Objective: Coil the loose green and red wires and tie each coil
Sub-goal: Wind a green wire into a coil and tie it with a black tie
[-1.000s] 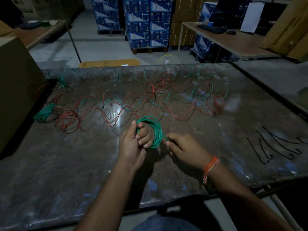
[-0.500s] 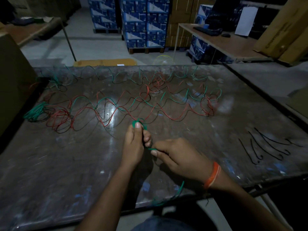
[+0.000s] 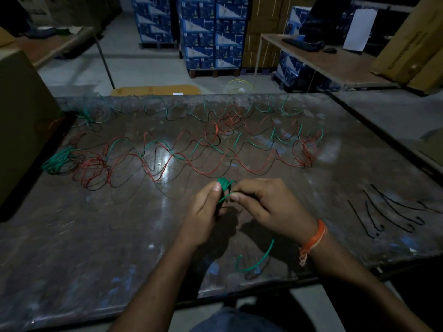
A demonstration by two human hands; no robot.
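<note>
Left hand (image 3: 208, 207) gripping green coil (image 3: 225, 184) upright to keep loops bunched; right hand (image 3: 266, 204) pinching its tail end (image 3: 257, 258) for wrapping. Black ties (image 3: 393, 209) parked right on surface (image 3: 96, 236).

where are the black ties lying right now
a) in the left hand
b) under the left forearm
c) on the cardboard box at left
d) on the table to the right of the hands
d: the black ties lie spread on the table off to the right, apart from the right hand and the left hand, which hold the green coil.
</note>
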